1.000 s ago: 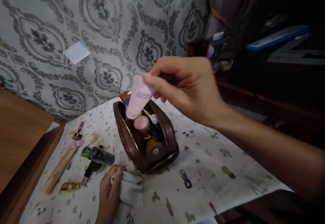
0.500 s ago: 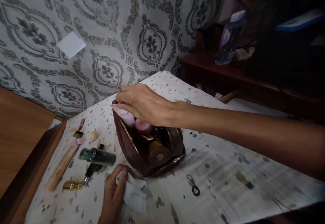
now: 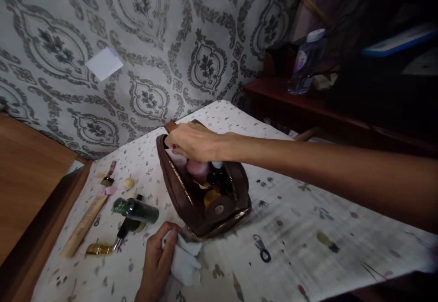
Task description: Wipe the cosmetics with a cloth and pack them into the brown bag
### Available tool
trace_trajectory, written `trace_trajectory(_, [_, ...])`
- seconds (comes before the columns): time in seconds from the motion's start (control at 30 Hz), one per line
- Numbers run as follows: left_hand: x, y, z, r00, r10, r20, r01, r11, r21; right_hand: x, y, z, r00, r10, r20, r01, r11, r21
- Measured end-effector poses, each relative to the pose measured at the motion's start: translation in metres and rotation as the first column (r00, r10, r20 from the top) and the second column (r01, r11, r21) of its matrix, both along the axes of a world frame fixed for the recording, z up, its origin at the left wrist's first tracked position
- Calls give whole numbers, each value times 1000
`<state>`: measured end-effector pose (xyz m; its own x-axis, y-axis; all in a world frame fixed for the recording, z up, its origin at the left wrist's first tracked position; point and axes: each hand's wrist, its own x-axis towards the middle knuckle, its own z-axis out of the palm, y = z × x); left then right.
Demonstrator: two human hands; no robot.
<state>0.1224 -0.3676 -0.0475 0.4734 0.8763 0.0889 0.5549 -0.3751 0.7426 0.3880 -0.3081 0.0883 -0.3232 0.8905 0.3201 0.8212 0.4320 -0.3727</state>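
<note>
A brown zip pouch (image 3: 178, 192) stands unzipped on the patterned cloth, its mouth facing me. Over its far end is my right hand (image 3: 193, 141), fingers curled down and closed at the top of a pale pink tube (image 3: 176, 157); the fingertips are partly hidden. Inside the pouch I see a round pink item (image 3: 198, 170), dark glossy items (image 3: 221, 179) and something yellow (image 3: 211, 196). My left hand (image 3: 159, 254) rests near the pouch's front corner, closed on a crumpled pale cloth (image 3: 186, 263).
Left of the pouch lie a green-capped dark bottle (image 3: 137, 209), a gold-handled item (image 3: 99, 249), a long beige tube (image 3: 84, 226) and small cosmetics. A patterned wall (image 3: 147, 96) with a white card (image 3: 104, 64) stands behind. A clear bottle (image 3: 303, 67) is on the dark red table.
The pink tube sits lower in the pouch, and my right hand has moved down with it. My left hand stays closed on the cloth. The view has shifted slightly.
</note>
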Motion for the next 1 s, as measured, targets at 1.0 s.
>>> trace_trajectory(1.0, [-2, -1, -13, 996, -52, 69, 55, 998, -42, -4, -2, 3, 978, -204, -46, 204, 979, 0])
